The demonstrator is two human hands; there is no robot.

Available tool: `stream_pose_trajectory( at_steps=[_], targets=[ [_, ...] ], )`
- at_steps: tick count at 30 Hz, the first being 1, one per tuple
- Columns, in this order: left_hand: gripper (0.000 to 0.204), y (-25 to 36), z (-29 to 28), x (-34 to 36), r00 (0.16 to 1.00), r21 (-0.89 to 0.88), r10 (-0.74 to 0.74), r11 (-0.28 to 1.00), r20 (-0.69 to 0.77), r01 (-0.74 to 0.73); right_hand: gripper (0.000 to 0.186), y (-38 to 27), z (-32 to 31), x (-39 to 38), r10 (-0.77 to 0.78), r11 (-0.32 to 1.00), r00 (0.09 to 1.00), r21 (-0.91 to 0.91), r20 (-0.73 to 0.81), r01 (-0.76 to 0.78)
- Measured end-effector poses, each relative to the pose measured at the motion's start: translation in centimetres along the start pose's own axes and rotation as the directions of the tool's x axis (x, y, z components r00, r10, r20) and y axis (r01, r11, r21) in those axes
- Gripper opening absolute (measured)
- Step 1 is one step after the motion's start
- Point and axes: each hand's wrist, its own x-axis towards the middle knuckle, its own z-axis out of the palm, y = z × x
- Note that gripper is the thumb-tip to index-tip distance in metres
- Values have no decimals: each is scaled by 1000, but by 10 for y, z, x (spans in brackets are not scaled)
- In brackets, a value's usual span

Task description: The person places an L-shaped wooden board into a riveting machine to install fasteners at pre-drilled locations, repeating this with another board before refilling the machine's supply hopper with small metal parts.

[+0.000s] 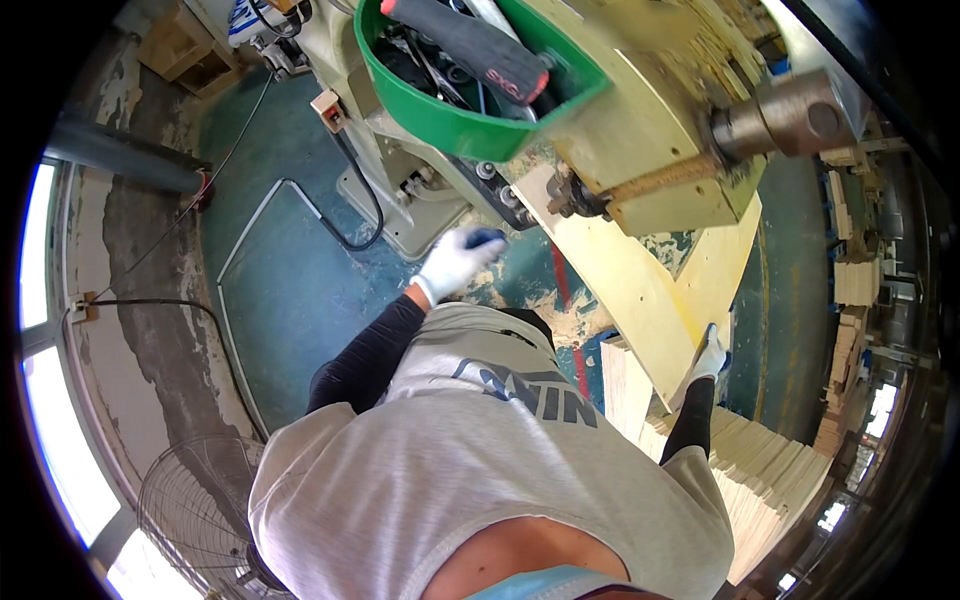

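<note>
Gripping plank (650,290) edge (right hand (710,357))

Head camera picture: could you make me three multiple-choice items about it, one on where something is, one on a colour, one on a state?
1. Where is the green tub?
A. on the floor by the fan
B. up on the machine, above the left hand
C. on the stack of boards

2. What colour are the gloves on the hands?
A. mostly white
B. red
C. yellow

3. What is the right hand doing?
A. hanging free
B. resting on the fan
C. holding the edge of a pale wooden board

Answers: 1 B, the tub sits on the machine over the left hand. 2 A, both gloves look white, with a dark blue fingertip. 3 C, its fingers close on the board's edge.
</note>
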Motion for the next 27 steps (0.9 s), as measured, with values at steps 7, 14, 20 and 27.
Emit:
stream_pose_trajectory(
  at_steps=[7,14,20,27],
  targets=[
    [41,23,121,-24,958,-113,108,990,265,-80,37,-29,10,-18,219,918,926,257,308,-303],
    [36,38,228,-36,981,-514,-1,852,195,103,41,-139,-44,18,-173,945,924,323,341,57],
    [38,14,282,-25,990,-538,-86,833,110,132,45,-105,-17,57,-187,942,938,323,291,87],
    [30,15,297,-32,988,-506,-154,854,-22,122,41,21,24,66,93,943,875,239,476,-230]
  ],
)
